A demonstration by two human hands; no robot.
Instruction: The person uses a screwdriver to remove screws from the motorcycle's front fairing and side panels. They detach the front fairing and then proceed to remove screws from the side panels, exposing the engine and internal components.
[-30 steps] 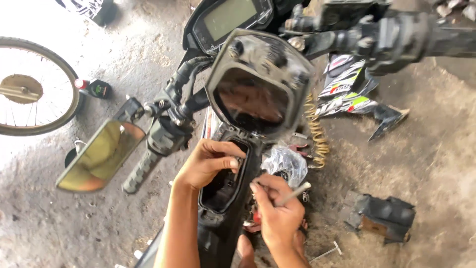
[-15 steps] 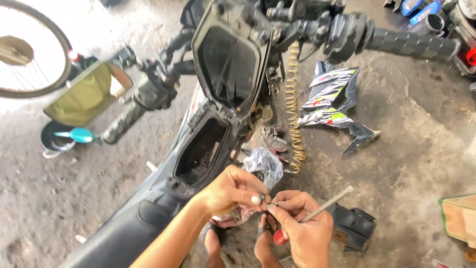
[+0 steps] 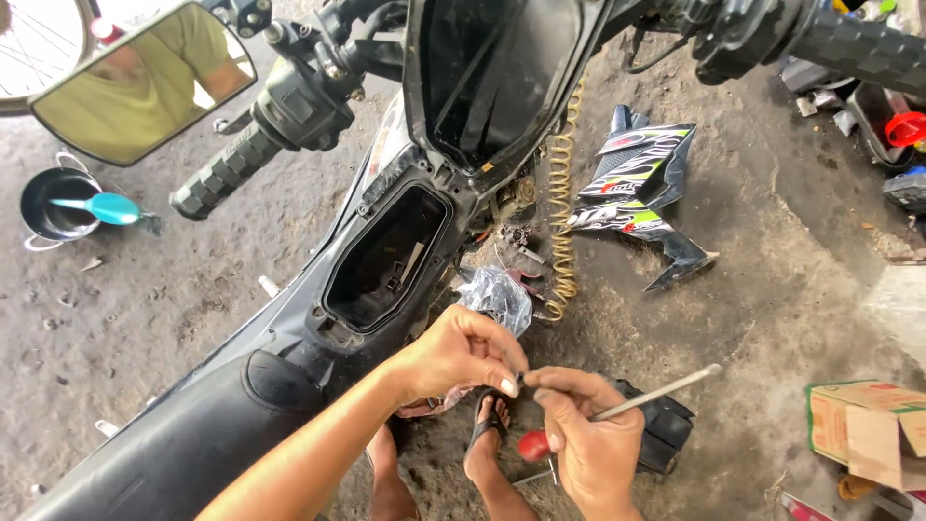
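Between my two hands is a small dark part (image 3: 518, 381), too tiny for me to name; I take it for a screw or clip. It sits just below the open compartment (image 3: 386, 256) of the motorbike, over the ground beside the seat (image 3: 193, 434). I judge it light, hard and easy to drop, so the grip belongs at the very fingertips, as it is now.

My left hand (image 3: 458, 352) is curled, thumb and forefinger pressed together on that part. My right hand (image 3: 588, 434) meets it with forefinger and thumb pinched close, while the other fingers wrap a screwdriver (image 3: 627, 405); its red handle sits low in the palm and the metal shaft points up to the right. The shaft looks stiff and smooth, likely slippery if greasy.

Outward: a crumpled plastic bag (image 3: 497, 297) lies just beside the left hand, a coiled yellow hose (image 3: 561, 212) hangs near it, and a printed fairing panel (image 3: 641, 183) rests on the dirt. A mirror (image 3: 145, 82) and handlebar grip (image 3: 224, 174) stand upper left, a pot (image 3: 48, 207) beyond, a cardboard box (image 3: 868, 429) at right.
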